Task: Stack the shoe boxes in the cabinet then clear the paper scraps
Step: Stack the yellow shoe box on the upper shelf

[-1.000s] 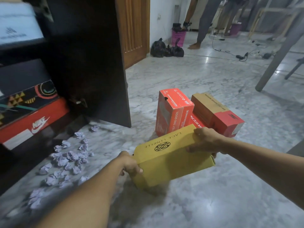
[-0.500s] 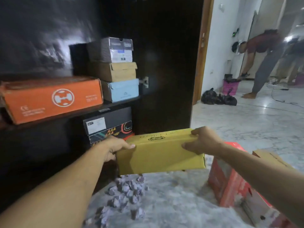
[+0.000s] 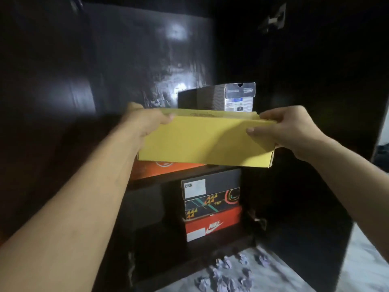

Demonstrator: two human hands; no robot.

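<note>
A yellow shoe box [image 3: 206, 142] is held level in front of the dark cabinet [image 3: 126, 60], at the height of its upper shelf. My left hand [image 3: 147, 123] grips the box's left end and my right hand [image 3: 284, 129] grips its right end. Just below the yellow box shows part of an orange box [image 3: 160, 168] on the shelf. A grey box [image 3: 227, 98] rises behind it. On the lower level sit a black box [image 3: 210, 184], a patterned box [image 3: 212, 204] and a red Nike box [image 3: 212, 226], stacked. Crumpled paper scraps [image 3: 227, 275] lie on the floor.
The open cabinet door [image 3: 315, 102] stands to the right of the shelves, with a hinge [image 3: 273, 20] near its top. Pale marble floor [image 3: 362, 260] shows at the lower right. A dark bag is just visible at the right edge.
Both hands have raised the yellow box from near the floor up to the upper shelf. My view has swung left and up, so the cabinet now fills it and the boxes on the floor are out of sight.
</note>
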